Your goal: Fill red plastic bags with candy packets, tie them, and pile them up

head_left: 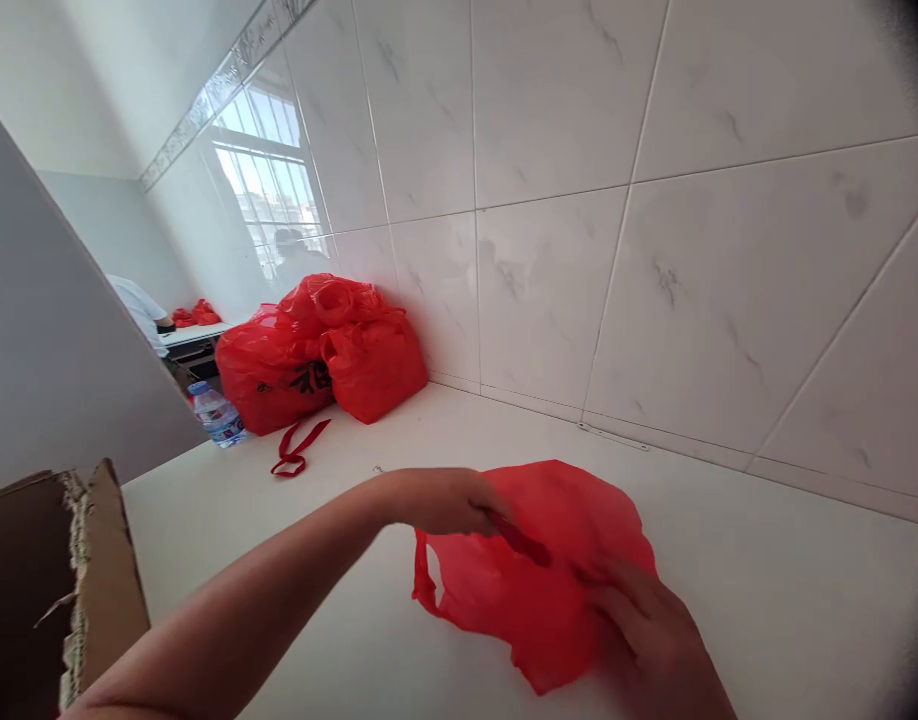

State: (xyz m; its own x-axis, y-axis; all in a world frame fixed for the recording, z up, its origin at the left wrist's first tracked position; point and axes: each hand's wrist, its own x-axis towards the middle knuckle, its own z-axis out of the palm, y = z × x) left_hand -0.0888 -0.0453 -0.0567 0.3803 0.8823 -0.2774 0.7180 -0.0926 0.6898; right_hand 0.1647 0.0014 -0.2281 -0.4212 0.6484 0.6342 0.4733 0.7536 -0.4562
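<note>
A red plastic carrier bag (579, 505) lies spread on the white tabletop (789, 590), lower centre of the frame. Above it the left hand (448, 500) grasps a dark red strip (525, 543); the right hand (650, 620), blurred at lower right, touches the bag, whether pinching I cannot tell. A water bottle (219, 416) stands left.
</note>
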